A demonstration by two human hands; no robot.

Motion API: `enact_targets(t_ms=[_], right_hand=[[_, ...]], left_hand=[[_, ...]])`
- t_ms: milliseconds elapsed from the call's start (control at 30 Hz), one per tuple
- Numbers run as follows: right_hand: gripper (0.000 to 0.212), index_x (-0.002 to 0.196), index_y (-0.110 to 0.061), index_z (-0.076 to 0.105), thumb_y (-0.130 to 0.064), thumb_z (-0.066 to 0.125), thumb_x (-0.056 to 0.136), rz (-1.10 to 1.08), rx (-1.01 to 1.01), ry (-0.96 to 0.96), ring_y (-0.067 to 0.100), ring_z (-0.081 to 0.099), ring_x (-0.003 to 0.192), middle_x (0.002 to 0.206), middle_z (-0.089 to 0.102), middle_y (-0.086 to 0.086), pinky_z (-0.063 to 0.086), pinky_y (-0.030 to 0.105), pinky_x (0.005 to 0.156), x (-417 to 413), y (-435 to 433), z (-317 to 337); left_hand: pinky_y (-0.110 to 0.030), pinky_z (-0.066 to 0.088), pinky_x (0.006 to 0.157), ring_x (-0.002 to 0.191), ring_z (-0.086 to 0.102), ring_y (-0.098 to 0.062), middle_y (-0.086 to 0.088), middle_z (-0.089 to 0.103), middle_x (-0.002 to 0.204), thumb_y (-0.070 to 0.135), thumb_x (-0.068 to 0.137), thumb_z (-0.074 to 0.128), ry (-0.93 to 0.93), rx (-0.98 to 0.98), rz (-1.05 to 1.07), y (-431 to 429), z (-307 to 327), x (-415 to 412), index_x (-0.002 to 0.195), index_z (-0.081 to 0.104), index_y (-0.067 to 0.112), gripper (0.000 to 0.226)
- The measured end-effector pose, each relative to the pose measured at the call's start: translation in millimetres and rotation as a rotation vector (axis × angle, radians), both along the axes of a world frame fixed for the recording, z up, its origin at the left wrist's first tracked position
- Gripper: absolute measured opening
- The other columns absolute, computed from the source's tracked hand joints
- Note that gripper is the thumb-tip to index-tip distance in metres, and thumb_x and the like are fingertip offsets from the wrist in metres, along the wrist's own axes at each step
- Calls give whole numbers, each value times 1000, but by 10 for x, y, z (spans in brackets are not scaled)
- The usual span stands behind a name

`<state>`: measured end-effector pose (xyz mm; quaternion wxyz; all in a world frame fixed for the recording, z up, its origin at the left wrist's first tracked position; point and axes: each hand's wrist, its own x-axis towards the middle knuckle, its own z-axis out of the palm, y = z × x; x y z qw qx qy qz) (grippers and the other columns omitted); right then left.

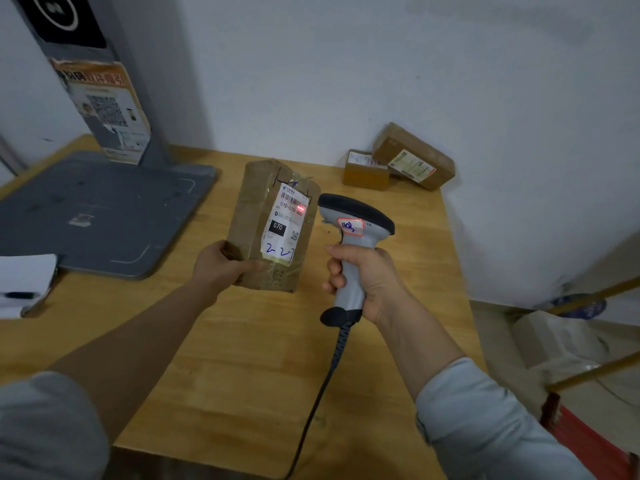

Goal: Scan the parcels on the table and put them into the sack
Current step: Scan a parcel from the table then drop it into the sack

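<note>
Pale wooden table [242, 358] lies under you: your left hand [221, 268] grips a taped brown parcel [273, 226], your right hand [367, 282] clasps the grey pistol-shaped scanner [356, 237].

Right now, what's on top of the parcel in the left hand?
A white shipping label, red light on its barcode. The left hand covers the near-left corner of the parcel; underside hidden.

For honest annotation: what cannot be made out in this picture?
Head view:
Sack: none recognisable; things right of the table are blurred.
Fine print on the label of the parcel: too small, partly glared by red light from the scanner.
Scanner trigger: covered by the right hand.
Scanner cable: cut off by the bottom edge.
Fingers of the left hand: behind the parcel.
</note>
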<state>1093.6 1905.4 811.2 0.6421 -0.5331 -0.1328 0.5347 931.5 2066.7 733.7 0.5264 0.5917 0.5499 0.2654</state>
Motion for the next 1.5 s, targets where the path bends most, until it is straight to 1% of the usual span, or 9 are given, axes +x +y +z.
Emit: enact_targets(t_ms=[100, 300, 567, 667, 900, 1067, 1200, 1367, 1500], right_hand=[[19, 71, -5, 52, 0, 66, 82, 13, 5, -14, 15, 40, 36, 51, 49, 8, 48, 26, 45, -39, 29, 25], [16, 78, -5, 52, -2, 67, 82, 45, 2, -42, 15, 41, 36, 51, 50, 8, 48, 26, 44, -124, 98, 74], [18, 73, -5, 54, -3, 68, 82, 113, 19, -50, 14, 42, 36, 52, 52, 9, 50, 27, 47, -299, 170, 124], [18, 71, -5, 55, -3, 71, 80, 166, 4, -32, 14, 43, 37, 52, 53, 9, 51, 27, 48, -441, 245, 115], [16, 72, -4, 56, 1, 67, 82, 398, -76, 1, 13, 42, 35, 49, 51, 7, 49, 25, 44, -1198, 541, -11], [19, 70, -5, 54, 1, 65, 83, 616, -141, -9, 13, 43, 35, 47, 51, 5, 51, 27, 47, -1916, 665, -133], [18, 71, -4, 54, 1, 63, 86, 770, -186, -11, 13, 43, 35, 49, 50, 5, 52, 27, 48, -2462, 685, -245], [17, 71, -4, 54, 2, 65, 82, 895, -245, -77, 14, 45, 36, 49, 52, 7, 52, 30, 51, -3037, 644, -399], [13, 75, -1, 55, 0, 65, 83, 966, -286, -95, 15, 46, 38, 50, 53, 8, 51, 30, 50, -3382, 566, -492]], left_hand=[[-19, 47, 40, 67, 58, -15, -1, 57, 78, 9, 61, 89, -4, 11, 14, 7, 21, -69, 94, 58, 5, 45], [-28, 51, 52, 81, 64, -21, -9, 65, 99, 15, 56, 92, 5, -4, 39, 51, 31, -269, 106, 60, 2, 61], [-27, 48, 53, 78, 59, -18, -10, 62, 98, 18, 63, 88, 32, 28, 104, 4, 87, -521, 107, 60, 1, 55], [-30, 52, 60, 88, 62, -24, -9, 63, 101, 19, 66, 86, 9, 25, 152, -16, 146, -767, 110, 60, 4, 53], [-31, 53, 74, 85, 61, -20, 7, 61, 88, 23, 70, 84, -12, 108, 451, -247, 363, -1864, 101, 58, 19, 41], [-31, 49, 83, 93, 60, -22, -5, 64, 108, 31, 76, 79, 42, 97, 693, -603, 401, -2784, 121, 62, 10, 52], [-38, 52, 92, 99, 64, -26, -9, 66, 110, 35, 76, 78, 7, 35, 906, -1036, 384, -3425, 123, 63, 9, 56], [-40, 56, 83, 83, 67, -24, -7, 70, 92, 35, 71, 81, 15, -99, 1032, -1602, 290, -4121, 105, 69, 13, 42], [-38, 55, 75, 85, 65, -27, -10, 67, 94, 37, 73, 79, 47, -240, 1052, -1938, 207, -4468, 101, 65, 11, 40]])
